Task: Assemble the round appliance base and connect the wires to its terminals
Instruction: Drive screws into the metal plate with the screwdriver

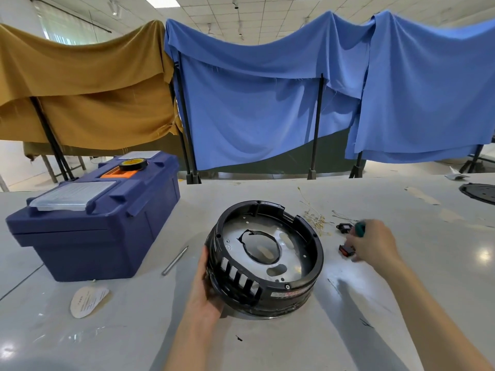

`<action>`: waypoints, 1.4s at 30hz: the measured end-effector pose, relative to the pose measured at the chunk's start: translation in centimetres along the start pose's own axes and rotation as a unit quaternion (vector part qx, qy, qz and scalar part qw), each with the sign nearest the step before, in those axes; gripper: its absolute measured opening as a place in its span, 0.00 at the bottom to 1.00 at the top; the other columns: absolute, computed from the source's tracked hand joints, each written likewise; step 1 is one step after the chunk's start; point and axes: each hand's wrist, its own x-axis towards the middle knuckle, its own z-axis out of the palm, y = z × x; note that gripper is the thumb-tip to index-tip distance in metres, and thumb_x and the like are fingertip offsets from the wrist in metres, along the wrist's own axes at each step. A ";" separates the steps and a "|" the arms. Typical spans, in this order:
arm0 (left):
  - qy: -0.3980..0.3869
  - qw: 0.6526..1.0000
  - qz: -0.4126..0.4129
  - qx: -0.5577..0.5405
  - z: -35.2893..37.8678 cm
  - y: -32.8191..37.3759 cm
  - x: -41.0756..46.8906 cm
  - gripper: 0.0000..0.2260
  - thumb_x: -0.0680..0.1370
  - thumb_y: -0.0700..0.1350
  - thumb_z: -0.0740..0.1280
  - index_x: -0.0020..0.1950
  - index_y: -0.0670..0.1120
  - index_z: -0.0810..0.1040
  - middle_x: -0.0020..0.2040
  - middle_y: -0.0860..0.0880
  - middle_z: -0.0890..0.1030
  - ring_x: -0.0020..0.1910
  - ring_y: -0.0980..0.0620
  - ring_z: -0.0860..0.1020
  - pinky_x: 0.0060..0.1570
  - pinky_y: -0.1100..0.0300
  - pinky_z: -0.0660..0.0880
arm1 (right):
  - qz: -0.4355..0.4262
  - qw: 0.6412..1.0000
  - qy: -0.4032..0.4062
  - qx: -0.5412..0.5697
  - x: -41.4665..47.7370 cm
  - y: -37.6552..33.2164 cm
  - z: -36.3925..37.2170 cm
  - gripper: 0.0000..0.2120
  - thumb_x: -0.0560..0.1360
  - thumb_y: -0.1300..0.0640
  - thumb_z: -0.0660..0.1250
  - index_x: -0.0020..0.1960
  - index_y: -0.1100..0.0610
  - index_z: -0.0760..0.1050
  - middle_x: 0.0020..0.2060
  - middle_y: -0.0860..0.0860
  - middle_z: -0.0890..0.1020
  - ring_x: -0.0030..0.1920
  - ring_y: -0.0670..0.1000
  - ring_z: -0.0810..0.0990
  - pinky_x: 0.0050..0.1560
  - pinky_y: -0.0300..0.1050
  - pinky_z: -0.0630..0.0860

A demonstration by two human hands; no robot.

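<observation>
The round black appliance base [308,236] with a silver metal plate inside sits tilted on the table, its slotted side toward me. My left hand [205,287] grips its lower-left rim. My right hand [372,243], blurred, is to the right of the base, with a green-handled tool [359,228] sticking out of its top. Its fingers are at a small black-and-red switch part [345,249]; whether they touch it is unclear. Thin yellowish wires [314,216] lie in a tangle beyond the base, and a small black connector [343,227] lies next to them.
A dark blue toolbox [88,226] with a tape roll [133,164] on top stands at the left. A metal rod [175,260] and a paper label [88,301] lie near it. A black round part [479,192] sits at the far right edge. Cloth-draped frames [267,103] stand behind the table.
</observation>
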 end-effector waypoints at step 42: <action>-0.023 0.999 0.029 -0.018 0.2 0.0 0.2 0.21 0.69 0.59 0.73 0.55 0.47 0.85 0.54 0.43 0.84 0.53 0.46 0.84 0.41 0.56 0.81 | -0.288 0.927 -0.200 0.136 -9.0 -15.5 6.6 0.05 0.72 0.64 0.74 0.41 0.59 0.79 0.37 0.52 0.79 0.34 0.53 0.80 0.30 0.46 0.82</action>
